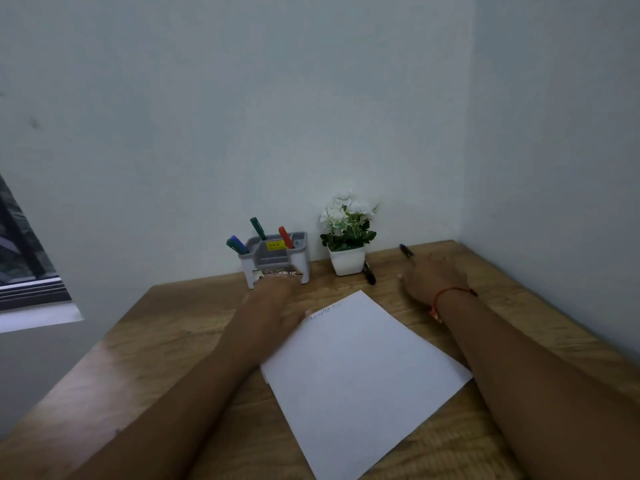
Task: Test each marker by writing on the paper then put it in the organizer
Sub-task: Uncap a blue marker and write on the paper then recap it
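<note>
A grey and white organizer (pixel 277 261) stands at the back of the desk and holds green, red and blue markers (pixel 258 228). In front of it lies a white paper (pixel 360 368) with small scribbles near its far corner. One black marker (pixel 369 272) lies beside the plant pot. A second black marker (pixel 406 251) lies further right. My right hand (pixel 434 280) reaches its near end, fingers extended and thumb spread to the left; that end is hidden under the fingers. My left hand (pixel 277 296), blurred, lies flat between the organizer and the paper's far left corner, holding nothing.
A white pot with white flowers (pixel 347 237) stands right of the organizer against the wall. The wooden desk (pixel 145 341) sits in a corner, with walls behind and on the right. A window edge shows at far left.
</note>
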`<state>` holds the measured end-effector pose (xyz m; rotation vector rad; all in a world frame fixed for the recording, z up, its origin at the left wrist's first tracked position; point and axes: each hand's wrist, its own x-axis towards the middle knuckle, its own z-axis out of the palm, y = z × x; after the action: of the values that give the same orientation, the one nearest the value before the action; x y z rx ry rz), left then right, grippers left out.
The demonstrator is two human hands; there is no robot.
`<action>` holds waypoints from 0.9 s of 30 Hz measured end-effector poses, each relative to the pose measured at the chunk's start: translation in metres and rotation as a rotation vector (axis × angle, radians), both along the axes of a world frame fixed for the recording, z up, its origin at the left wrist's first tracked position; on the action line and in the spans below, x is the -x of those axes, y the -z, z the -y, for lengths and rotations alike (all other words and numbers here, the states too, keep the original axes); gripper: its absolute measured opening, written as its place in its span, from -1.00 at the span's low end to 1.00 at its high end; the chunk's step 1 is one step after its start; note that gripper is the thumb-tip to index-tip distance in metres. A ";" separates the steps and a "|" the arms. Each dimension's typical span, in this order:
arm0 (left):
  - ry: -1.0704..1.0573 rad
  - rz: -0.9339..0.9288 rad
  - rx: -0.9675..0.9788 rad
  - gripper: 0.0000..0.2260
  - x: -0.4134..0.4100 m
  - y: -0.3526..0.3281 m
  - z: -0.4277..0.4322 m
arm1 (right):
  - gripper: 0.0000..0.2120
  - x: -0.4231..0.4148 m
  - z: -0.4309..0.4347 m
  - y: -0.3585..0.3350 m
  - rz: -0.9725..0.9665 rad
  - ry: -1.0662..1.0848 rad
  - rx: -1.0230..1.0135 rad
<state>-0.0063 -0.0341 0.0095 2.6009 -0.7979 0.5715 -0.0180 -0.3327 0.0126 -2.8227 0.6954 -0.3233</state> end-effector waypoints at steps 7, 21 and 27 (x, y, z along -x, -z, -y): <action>-0.009 -0.037 -0.076 -0.56 -0.006 0.004 -0.002 | -0.61 -0.010 0.003 0.008 -0.044 0.028 -0.006; 0.022 0.005 -0.047 -0.55 0.001 -0.002 -0.002 | -0.89 0.003 -0.006 -0.010 0.453 -0.068 -0.035; 0.053 0.005 0.001 -0.58 0.002 -0.002 0.000 | -0.80 0.010 -0.031 -0.025 0.869 -0.392 -0.229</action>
<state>-0.0082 -0.0338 0.0110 2.5701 -0.8648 0.5627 -0.0276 -0.3021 0.0379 -2.1891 -0.0134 -1.1855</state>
